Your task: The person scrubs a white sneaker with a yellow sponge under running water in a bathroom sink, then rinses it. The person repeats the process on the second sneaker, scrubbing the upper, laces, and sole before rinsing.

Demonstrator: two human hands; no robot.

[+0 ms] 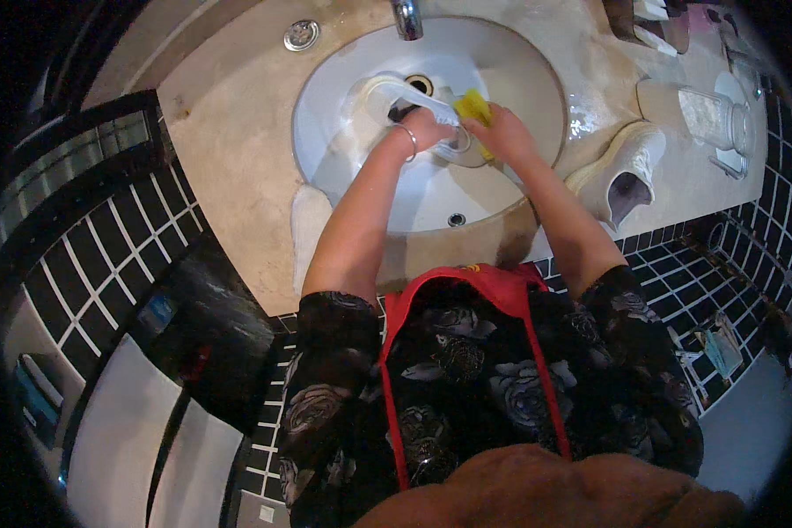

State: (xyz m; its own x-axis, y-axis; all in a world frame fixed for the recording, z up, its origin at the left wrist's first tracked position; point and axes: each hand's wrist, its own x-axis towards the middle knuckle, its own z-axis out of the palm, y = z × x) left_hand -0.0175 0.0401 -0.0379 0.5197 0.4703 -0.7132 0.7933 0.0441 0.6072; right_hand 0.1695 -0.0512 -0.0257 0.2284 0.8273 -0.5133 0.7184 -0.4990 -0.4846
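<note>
Over the white basin, my left hand is closed on a white shoe, gripping it near its middle. The shoe lies tilted, its pale sole edge toward the drain, and my fingers hide part of it. My right hand is closed round a yellow scrubbing brush held against or close to the shoe's right end; whether they touch I cannot tell. Another white shoe with laces rests on the counter to the right, its opening toward me. A long white flat piece, shaped like an insole, lies left of the basin.
A chrome faucet stands at the basin's far edge. A round metal stopper sits on the stone counter. At right are a clear container and dark items farther back. White bins or lids stand low at left.
</note>
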